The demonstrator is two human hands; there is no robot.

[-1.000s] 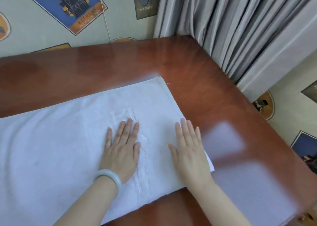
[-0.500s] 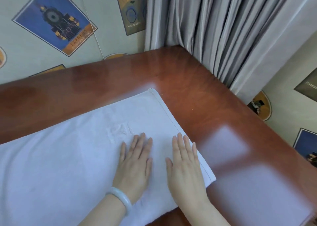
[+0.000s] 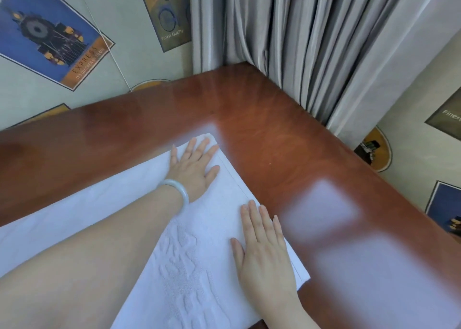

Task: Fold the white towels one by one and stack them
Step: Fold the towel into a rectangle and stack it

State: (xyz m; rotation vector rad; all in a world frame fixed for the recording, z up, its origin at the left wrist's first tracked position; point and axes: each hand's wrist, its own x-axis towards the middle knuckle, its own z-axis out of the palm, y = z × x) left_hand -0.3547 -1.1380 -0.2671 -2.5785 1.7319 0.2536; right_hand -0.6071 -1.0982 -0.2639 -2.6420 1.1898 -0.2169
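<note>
Head view is showing the white towel [image 3: 37, 231] lying flat on the bench [image 3: 74, 149], long axis running 8 o'clock to 2 o'clock, short end facing 2 o'clock. The left hand [image 3: 193, 165], fingers straight and spread, is pressing its far corner at 12 o'clock. The right hand [image 3: 264, 249], fingers straight, is pressing the same end at 5 o'clock, probably smoothing it for a square fold.

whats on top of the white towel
Both hands lie flat on the white terry towel: the left hand, wearing a pale green bangle, near its far corner, the right hand by its right edge. The left forearm hides part of the towel's surface.
</note>
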